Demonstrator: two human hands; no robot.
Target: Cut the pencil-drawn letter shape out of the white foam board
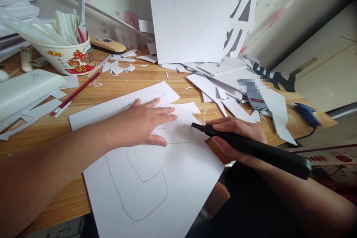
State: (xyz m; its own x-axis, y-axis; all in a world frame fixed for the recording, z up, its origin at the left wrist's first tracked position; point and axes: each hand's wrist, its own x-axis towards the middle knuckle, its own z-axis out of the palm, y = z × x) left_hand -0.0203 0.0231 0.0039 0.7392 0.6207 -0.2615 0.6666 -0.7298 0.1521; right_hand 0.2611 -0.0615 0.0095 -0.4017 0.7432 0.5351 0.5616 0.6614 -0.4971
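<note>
**Black tool [259, 149] in the right hand [242, 128], white board [181, 171] off at 8 o'clock**

So, fingers first. The right hand's fingers and thumb are wrapped around the tool, which runs roughly from 10 o'clock at the tip [194, 125] down to 4 o'clock at the butt. The left hand [147, 121] isn't gripping anything: it's palm down on the board, fingers spread and pointing to about 2–3 o'clock.

The relation that matters imo: the tip sits right over the board's right-hand part, near the pencil lines there, with the left fingertips just beside it at 9 o'clock. The right hand is obviously the nearer one to that edge. Can't tell whether the tip touches the surface.

A rounded pencil outline [143, 200] shows at 6 o'clock from the left palm.

Further out on the wooden table [119, 89]: red pencil [75, 93] and paper bowl [67, 57] at about 10 o'clock from the left hand, phone [255, 98] at 1 o'clock from the right, white scraps [220, 76] around 11.
</note>
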